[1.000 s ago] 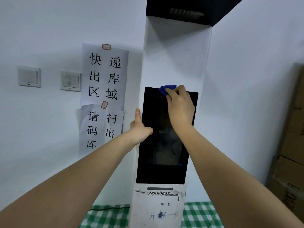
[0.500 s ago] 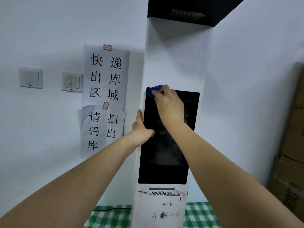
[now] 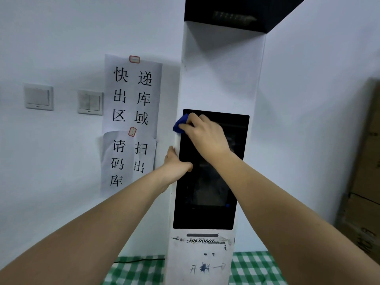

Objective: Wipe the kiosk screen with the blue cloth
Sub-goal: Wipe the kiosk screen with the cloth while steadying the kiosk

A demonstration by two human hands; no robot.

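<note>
Scene: A person stands at a white kiosk [image 3: 222,68] against a wall, wiping its dark kiosk screen [image 3: 207,182].
Right hand: The right hand [image 3: 205,136] presses a bunched blue cloth [image 3: 180,125] at the screen's top-left corner, fingers curled over it.
Left hand: The left hand [image 3: 174,161] braces the kiosk's left edge, thumb on the glass; the other fingers are hidden behind the edge, so their pose cannot be told.
Progress: The wipe appears to be in its early part, working the top strip.
Remaining: Most of the screen below the cloth seems yet to be covered; whether smears remain there cannot be judged through the reflections.
</note>
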